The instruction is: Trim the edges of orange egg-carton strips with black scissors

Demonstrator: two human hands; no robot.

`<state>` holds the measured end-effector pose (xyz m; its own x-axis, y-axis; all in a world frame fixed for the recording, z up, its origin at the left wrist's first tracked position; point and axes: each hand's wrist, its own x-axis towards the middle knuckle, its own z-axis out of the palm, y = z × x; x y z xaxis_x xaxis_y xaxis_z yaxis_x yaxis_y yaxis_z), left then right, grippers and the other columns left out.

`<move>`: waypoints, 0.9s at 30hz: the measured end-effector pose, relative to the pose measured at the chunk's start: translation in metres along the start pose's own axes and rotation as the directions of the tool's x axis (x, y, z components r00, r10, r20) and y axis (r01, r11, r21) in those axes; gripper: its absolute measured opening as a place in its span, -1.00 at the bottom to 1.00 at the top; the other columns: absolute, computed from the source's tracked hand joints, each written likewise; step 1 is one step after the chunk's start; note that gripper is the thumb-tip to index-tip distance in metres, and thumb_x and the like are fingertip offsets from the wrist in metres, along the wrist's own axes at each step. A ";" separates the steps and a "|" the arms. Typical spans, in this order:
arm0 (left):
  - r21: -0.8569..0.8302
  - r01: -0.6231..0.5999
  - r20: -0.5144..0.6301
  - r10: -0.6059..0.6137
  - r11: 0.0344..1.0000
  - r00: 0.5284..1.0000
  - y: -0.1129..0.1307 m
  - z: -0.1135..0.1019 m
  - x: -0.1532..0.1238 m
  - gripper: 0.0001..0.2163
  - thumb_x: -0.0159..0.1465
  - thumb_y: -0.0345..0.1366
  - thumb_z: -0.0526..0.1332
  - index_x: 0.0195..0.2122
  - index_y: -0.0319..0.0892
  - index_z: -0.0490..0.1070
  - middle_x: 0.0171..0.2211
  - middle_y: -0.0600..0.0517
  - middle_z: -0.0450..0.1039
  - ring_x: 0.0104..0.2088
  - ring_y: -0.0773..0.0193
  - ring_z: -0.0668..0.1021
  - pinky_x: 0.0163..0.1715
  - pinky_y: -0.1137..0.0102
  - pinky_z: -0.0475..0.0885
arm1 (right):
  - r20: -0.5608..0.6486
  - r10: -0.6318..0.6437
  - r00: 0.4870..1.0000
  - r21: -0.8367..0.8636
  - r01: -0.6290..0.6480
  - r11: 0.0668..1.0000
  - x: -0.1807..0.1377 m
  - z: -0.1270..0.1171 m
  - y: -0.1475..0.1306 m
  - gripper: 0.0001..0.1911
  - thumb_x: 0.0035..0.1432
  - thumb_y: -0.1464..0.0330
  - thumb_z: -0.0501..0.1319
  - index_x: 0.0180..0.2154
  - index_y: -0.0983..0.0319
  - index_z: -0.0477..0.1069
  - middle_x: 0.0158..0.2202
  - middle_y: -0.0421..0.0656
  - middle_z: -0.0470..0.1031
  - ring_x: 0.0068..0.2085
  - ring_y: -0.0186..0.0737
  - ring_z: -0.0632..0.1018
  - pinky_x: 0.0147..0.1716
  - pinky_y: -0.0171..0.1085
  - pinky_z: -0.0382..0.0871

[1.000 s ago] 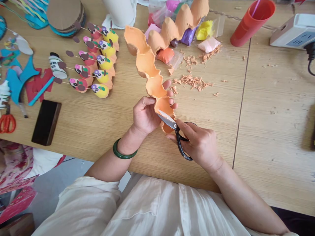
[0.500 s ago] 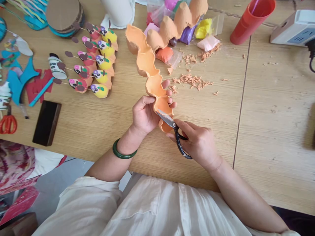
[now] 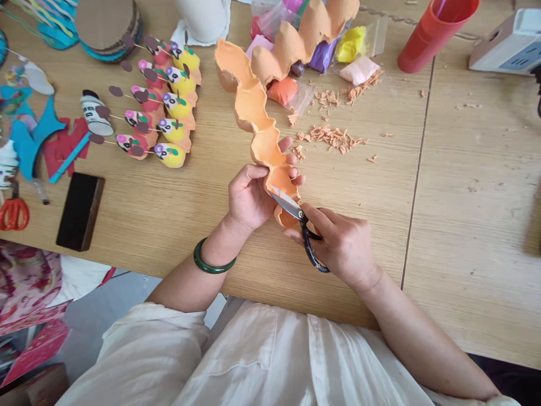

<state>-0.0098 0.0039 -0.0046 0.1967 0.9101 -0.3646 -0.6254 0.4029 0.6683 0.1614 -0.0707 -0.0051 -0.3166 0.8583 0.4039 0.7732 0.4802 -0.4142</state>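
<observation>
My left hand (image 3: 252, 194) grips an orange egg-carton strip (image 3: 252, 107) near its lower end, thumb on the near edge and fingertips showing past the far edge. The strip is a row of several cups, hollow side up, slanting away from me. In my right hand (image 3: 342, 239) are black-handled scissors (image 3: 291, 207), their blades lying over a lower cup close to my left hand. Part of the handle is hidden by my right fingers. A second orange carton strip (image 3: 288, 42) stands beyond, humps up, with small orange scraps (image 3: 333, 137) on the table beside it.
To the left are painted carton pieces (image 3: 173, 129) with sticks, a dark rectangular box (image 3: 80, 211) and red-handled scissors (image 3: 14, 213). Bags of coloured clay (image 3: 282, 90), a red cup (image 3: 437, 34) and a white power socket (image 3: 507, 45) stand toward the back. A seam crosses the wooden table (image 3: 473, 237).
The view has shifted very slightly. Both hands, the carton strip and the scissors keep nearly the same position.
</observation>
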 end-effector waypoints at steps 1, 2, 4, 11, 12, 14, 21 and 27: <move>-0.007 0.001 -0.009 -0.001 1.000 1.000 0.000 0.000 0.000 -0.59 0.24 -0.26 0.11 0.13 -0.08 0.41 -0.22 -0.01 0.60 -0.16 0.10 0.67 0.07 0.10 0.55 | 0.007 0.005 1.000 0.009 -0.005 1.000 0.000 0.000 0.000 -0.53 0.42 0.03 0.18 -0.10 0.31 0.61 -0.56 -0.25 0.52 -0.58 -0.40 0.43 -0.57 -0.28 0.02; -0.013 0.002 -0.017 -0.003 1.000 1.000 0.000 0.000 0.000 -0.59 0.25 -0.25 0.12 0.13 -0.07 0.41 -0.22 -0.01 0.60 -0.14 0.09 0.67 0.09 0.10 0.54 | 0.018 0.018 1.000 0.025 -0.019 1.000 0.000 0.000 0.000 -0.52 0.43 0.02 0.17 -0.10 0.31 0.60 -0.55 -0.24 0.52 -0.58 -0.40 0.43 -0.57 -0.28 0.02; -0.017 0.005 -0.031 -0.005 1.000 1.000 0.000 0.000 0.000 -0.61 0.27 -0.23 0.13 0.12 -0.07 0.42 -0.21 -0.01 0.59 -0.11 0.08 0.67 0.11 0.10 0.53 | 0.040 0.067 0.997 0.076 -0.070 0.995 0.000 0.000 0.001 -0.49 0.43 -0.01 0.14 -0.11 0.29 0.59 -0.55 -0.24 0.51 -0.58 -0.41 0.41 -0.56 -0.30 0.05; -0.060 -0.052 -0.018 0.051 0.997 0.999 0.004 -0.001 0.003 -0.59 0.30 -0.31 0.06 0.16 -0.08 0.40 -0.23 0.02 0.56 -0.19 0.19 0.65 0.10 0.17 0.53 | 0.055 0.379 0.924 0.226 -0.382 0.896 0.006 -0.009 0.014 -0.35 0.32 -0.18 0.15 -0.08 0.28 0.55 -0.52 -0.24 0.43 -0.55 -0.41 0.34 -0.50 -0.37 0.18; -0.060 -0.058 -0.022 0.057 0.997 0.998 0.004 0.000 0.003 -0.58 0.30 -0.30 0.05 0.17 -0.07 0.39 -0.24 0.02 0.56 -0.20 0.18 0.64 0.08 0.16 0.54 | 0.069 0.410 0.910 0.251 -0.413 0.875 0.007 -0.010 0.014 -0.34 0.30 -0.19 0.16 -0.07 0.28 0.55 -0.51 -0.24 0.43 -0.54 -0.41 0.34 -0.50 -0.37 0.18; -0.063 -0.060 -0.015 0.060 0.996 0.998 0.005 0.000 0.003 -0.58 0.32 -0.29 0.04 0.19 -0.07 0.38 -0.25 0.01 0.57 -0.22 0.16 0.64 0.05 0.15 0.56 | 0.088 0.445 0.891 0.307 -0.449 0.839 0.008 -0.011 0.015 -0.32 0.27 -0.21 0.18 -0.06 0.29 0.54 -0.50 -0.25 0.40 -0.52 -0.40 0.35 -0.50 -0.36 0.19; -0.105 -0.083 0.050 0.088 0.991 0.995 0.005 0.001 0.000 -0.67 0.38 -0.34 0.06 0.10 -0.11 0.48 -0.22 0.05 0.55 -0.27 0.29 0.60 0.07 0.26 0.52 | 0.080 0.509 0.857 0.413 -0.494 0.766 0.008 -0.008 0.018 -0.35 0.23 -0.20 0.23 -0.06 0.25 0.53 -0.49 -0.27 0.40 -0.50 -0.39 0.36 -0.46 -0.36 0.24; -0.014 -0.129 -0.073 0.127 0.992 0.989 0.006 0.004 0.000 -0.69 0.39 -0.27 0.10 0.11 -0.07 0.48 -0.16 -0.01 0.55 -0.06 0.17 0.63 0.02 0.29 0.53 | 0.072 0.516 0.853 0.416 -0.496 0.762 0.008 -0.007 0.020 -0.39 0.26 -0.17 0.23 -0.07 0.24 0.52 -0.49 -0.27 0.42 -0.51 -0.39 0.38 -0.48 -0.35 0.22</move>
<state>-0.0107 0.0068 0.0018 0.0599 0.9445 -0.3231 -0.6564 0.2811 0.7001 0.1778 -0.0558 -0.0044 0.0893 0.9934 0.0718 0.5177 0.0153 -0.8554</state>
